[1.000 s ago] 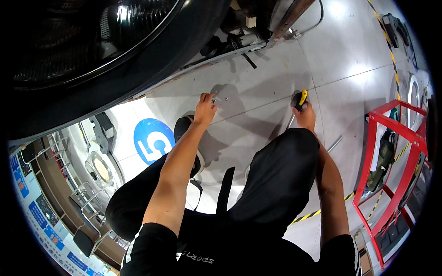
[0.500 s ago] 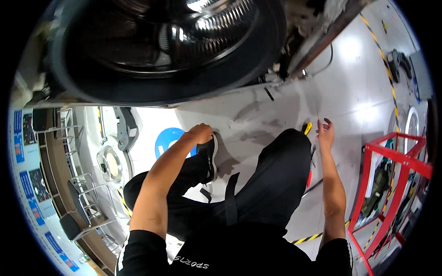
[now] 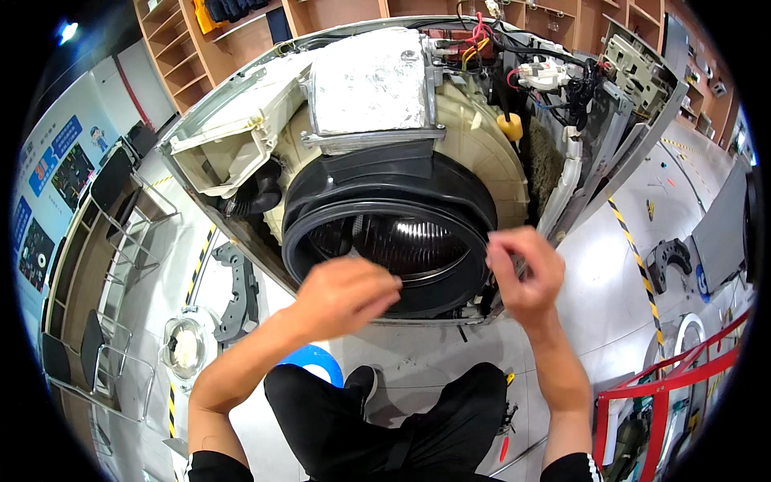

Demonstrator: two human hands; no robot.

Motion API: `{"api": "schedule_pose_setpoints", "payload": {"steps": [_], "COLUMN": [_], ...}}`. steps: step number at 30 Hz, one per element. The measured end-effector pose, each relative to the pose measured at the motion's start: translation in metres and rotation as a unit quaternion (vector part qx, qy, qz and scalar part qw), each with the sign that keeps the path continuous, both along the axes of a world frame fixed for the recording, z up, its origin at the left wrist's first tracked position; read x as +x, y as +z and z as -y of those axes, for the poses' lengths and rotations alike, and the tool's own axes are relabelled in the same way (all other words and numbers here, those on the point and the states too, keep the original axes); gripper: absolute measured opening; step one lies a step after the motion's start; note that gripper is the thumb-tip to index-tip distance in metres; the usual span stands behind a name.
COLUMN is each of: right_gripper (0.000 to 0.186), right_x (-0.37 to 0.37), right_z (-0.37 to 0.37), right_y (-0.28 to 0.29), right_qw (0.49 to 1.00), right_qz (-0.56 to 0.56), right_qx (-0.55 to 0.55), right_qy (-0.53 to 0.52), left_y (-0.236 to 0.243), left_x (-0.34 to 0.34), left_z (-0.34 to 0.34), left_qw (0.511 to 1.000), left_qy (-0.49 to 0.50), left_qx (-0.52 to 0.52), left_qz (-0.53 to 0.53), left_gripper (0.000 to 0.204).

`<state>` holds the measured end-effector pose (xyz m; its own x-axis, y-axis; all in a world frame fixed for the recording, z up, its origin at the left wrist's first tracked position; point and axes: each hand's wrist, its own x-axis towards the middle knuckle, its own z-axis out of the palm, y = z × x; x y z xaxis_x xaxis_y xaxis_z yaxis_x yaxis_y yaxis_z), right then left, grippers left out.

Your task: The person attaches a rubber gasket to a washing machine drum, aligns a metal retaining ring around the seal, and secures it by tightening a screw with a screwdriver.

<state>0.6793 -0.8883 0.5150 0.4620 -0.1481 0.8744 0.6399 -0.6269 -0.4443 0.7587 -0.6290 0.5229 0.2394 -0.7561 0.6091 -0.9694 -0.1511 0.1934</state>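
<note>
Black rubber rings the opening behind the two hands. From where I stand, the left hand [image 3: 345, 296] is blurred in front of the seal's lower left, its fingers bent and close together; whether they hold anything, I can't tell. The right hand [image 3: 530, 271] is at the seal's right edge, thumb and curled fingers set narrow, and I can't tell if it pinches something or touches the rubber.

The seal [image 3: 389, 173] sits at the front of the cabinet [image 3: 618, 169], reaching nearly to its lower edge. For work on it, I'd set the hands at opposite sides of the lip, use finger pads rather than nails, and pull evenly so the rubber doesn't twist; bare skin is best kept off the cabinet's edges.

Inside the seal is the drum [image 3: 418, 239], ribbed and shiny; I see nothing loose in it, though much is dark. Cream plastic forms the tub [image 3: 478, 145] behind. Toward the cabinet's upper left corner, a cream housing [image 3: 221, 157] gapes open. On the floor at right, a red cart [image 3: 660, 410] carries green and white things too crowded to name.
</note>
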Motion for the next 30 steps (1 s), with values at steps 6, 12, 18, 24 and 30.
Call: {"api": "schedule_pose_setpoints", "payload": {"steps": [6,12,18,24,30], "right_gripper": [0.022,0.063,0.072,0.068,0.060], "right_x": [0.074,0.090,0.087,0.092,0.086], "right_z": [-0.017,-0.027,-0.027,-0.026,-0.030], "right_y": [0.052,0.025,-0.004,-0.014,-0.011], "right_qw": [0.993,0.986,0.966,0.955,0.944], "right_qz": [-0.077,-0.132,-0.047,-0.012,-0.034], "right_qx": [0.083,-0.064,-0.214,-0.240,-0.263], "right_qy": [0.021,-0.073,-0.140,-0.173,-0.194], "left_y": [0.056,0.034,0.010,0.007,0.016], "left_x": [0.023,0.025,0.040,0.052,0.055], "left_z": [0.001,0.011,0.021,0.022,0.017], "left_qw": [0.976,0.975,0.956,0.946,0.952], "left_qy": [0.116,0.185,0.222,0.219,0.199], "left_qx": [-0.148,-0.002,-0.022,-0.039,-0.021], "left_qz": [0.108,0.126,0.192,0.234,0.234], "left_gripper": [0.026,0.074,0.045,0.032,0.027]}}
